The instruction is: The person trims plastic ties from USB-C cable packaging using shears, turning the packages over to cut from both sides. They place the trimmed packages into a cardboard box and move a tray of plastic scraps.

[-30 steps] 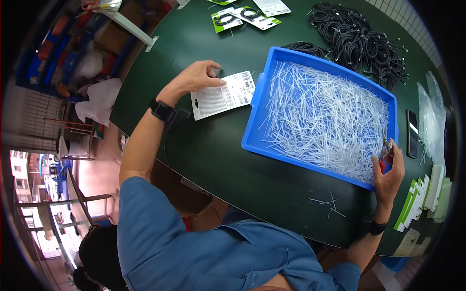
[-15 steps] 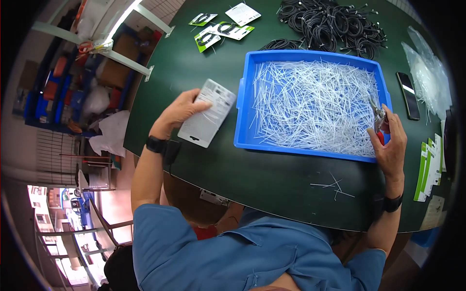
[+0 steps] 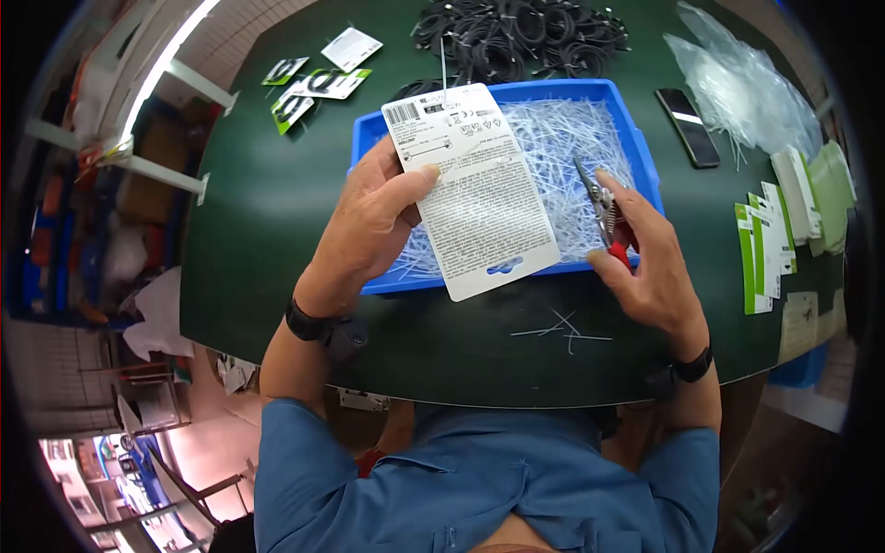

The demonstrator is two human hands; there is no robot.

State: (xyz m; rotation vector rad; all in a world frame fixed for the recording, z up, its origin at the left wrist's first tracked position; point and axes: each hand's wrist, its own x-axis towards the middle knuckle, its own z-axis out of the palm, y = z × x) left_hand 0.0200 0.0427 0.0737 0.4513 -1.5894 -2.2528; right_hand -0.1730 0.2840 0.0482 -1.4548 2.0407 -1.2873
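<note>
My left hand (image 3: 364, 217) is closed on a white packaging card (image 3: 479, 194), thumb on its printed back. The card is tilted, its hang hole at the lower end. A thin white cable tie (image 3: 443, 69) sticks up past its top edge; what lies on the card's other side is hidden. In my right hand (image 3: 650, 263) is a pair of red-handled cutters (image 3: 605, 217), jaws pointing away from me. Both hands are above a blue tray (image 3: 619, 92) filled with loose white cable ties (image 3: 562, 138), and the card covers part of it.
Coiled black cables (image 3: 516, 37) are piled behind the tray. Packaged cable cards (image 3: 323, 83) lie far left. To the right are a phone (image 3: 687, 127), a clear plastic bag (image 3: 737, 83) and green-white cards (image 3: 761, 253). A few loose ties (image 3: 562, 327) lie near the front edge.
My left hand has raised the card and brought it right, over the tray. The cutters in my right hand have come closer to it. The whole view has shifted.
</note>
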